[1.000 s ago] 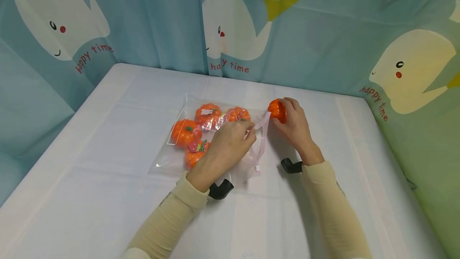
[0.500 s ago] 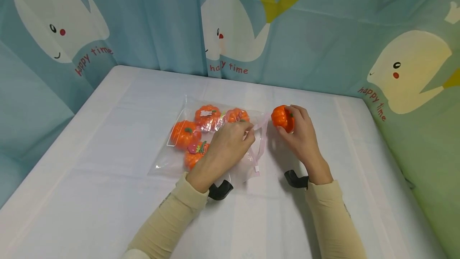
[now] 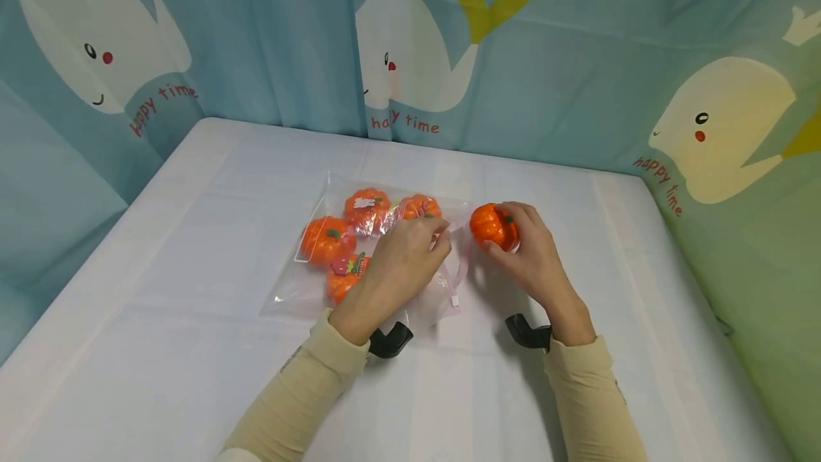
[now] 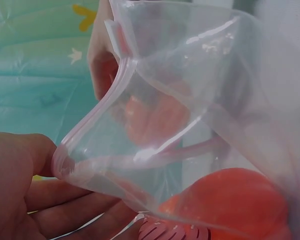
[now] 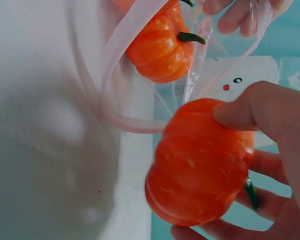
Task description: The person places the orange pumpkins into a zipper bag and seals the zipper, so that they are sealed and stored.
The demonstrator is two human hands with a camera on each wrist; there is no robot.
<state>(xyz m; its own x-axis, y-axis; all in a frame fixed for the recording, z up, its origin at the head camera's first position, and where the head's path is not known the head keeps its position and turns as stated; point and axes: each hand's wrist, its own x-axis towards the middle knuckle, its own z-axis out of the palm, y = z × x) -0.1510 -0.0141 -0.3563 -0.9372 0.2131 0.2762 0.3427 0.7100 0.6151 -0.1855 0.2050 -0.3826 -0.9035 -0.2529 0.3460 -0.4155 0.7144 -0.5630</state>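
Note:
My right hand (image 3: 535, 255) grips an orange toy pumpkin (image 3: 489, 227) with a green stem, thumb on one side and fingers on the other. That pumpkin (image 5: 200, 165) is just at the mouth of a clear plastic zip bag (image 3: 288, 294), which lies on the table. Several more orange pumpkins (image 3: 327, 239) are inside the bag. With thumb and fingers, my left hand (image 3: 407, 255) pinches the bag's pink zip edge (image 4: 92, 112) and holds the mouth apart. Part of the bag and its pumpkins is hidden under the left hand and forearm.
A white-covered table (image 3: 160, 348) lies beneath everything. Behind it hangs a blue curtain (image 3: 282, 41) printed with whales, turning green along the right side. A white slider (image 3: 455, 301) sits at the near end of the zip.
My right hand has drawn the pumpkin nearer to me, swinging slightly right and then left to the bag's mouth. The pumpkin has turned a little. My left hand keeps its place on the bag.

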